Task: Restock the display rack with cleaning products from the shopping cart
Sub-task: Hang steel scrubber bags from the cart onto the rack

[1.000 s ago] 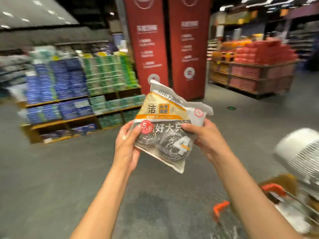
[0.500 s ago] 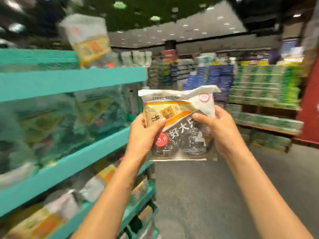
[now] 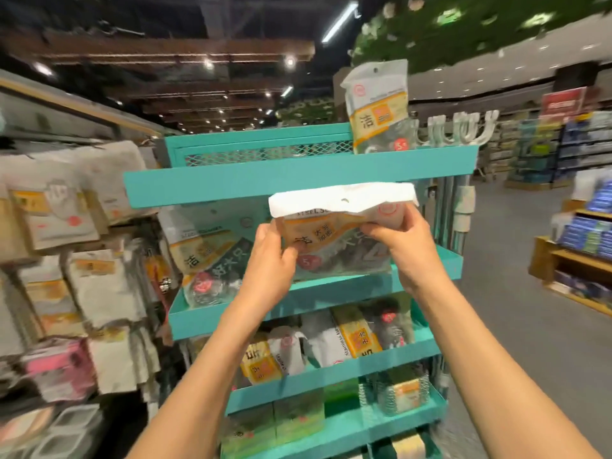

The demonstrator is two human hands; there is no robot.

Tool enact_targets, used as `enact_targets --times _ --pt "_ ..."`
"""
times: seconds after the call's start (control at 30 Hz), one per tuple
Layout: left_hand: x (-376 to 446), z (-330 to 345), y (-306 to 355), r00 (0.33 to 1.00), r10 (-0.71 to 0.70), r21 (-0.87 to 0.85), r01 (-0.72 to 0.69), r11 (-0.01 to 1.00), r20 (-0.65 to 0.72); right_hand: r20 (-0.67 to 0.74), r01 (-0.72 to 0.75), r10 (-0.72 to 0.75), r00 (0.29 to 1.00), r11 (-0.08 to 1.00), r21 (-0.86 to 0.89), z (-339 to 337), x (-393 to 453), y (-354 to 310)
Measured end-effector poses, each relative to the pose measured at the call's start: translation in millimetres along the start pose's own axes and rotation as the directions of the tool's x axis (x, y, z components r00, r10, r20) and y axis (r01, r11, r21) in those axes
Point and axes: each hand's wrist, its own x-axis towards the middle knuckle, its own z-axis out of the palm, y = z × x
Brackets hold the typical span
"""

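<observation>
A bag of steel scourers (image 3: pixel 334 236) with a white top flap and orange label hangs in front of the teal display rack (image 3: pixel 298 177), level with its second shelf. My left hand (image 3: pixel 270 256) grips the bag's left side and my right hand (image 3: pixel 402 246) pinches its upper right part. A like bag (image 3: pixel 205 256) leans on the left of that second shelf. Another scourer bag (image 3: pixel 379 107) stands upright on the top shelf. The shopping cart is out of view.
Lower rack shelves hold more scourer packs (image 3: pixel 331 346) and green sponge packs (image 3: pixel 298 415). Hanging packaged cloths (image 3: pixel 82 260) fill a wall display on the left. An open aisle floor (image 3: pixel 516 326) lies to the right, with wooden shelving of blue packs (image 3: pixel 583 246) beyond.
My view swung left from the aisle and cart to face the teal rack. Both hands kept hold of the scourer bag and carried it up to the second shelf.
</observation>
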Motion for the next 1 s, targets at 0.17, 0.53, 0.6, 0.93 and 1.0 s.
enact_targets --times 0.17,0.53,0.6,0.93,1.0 --pt "9 4 -27 0.995 -0.071 0.006 0.071 0.997 -0.071 0.044 -0.074 0.072 0.996 0.996 0.042 18 13 26" --pt "30 14 -69 0.915 -0.400 0.077 0.403 0.912 -0.051 0.072 -0.262 0.310 0.948 0.887 -0.380 42 52 66" --pt "37 11 -69 0.909 -0.403 0.122 0.414 0.902 -0.107 0.031 -0.280 0.327 0.945 0.852 -0.443 47 57 65" --pt "55 12 -96 0.806 -0.592 -0.057 0.592 0.804 0.023 -0.097 -0.357 0.401 0.911 0.648 -0.673 59 69 75" --pt "57 17 -97 0.815 -0.579 -0.071 0.579 0.812 0.020 -0.110 -0.368 0.408 0.906 0.635 -0.679 61 70 76"
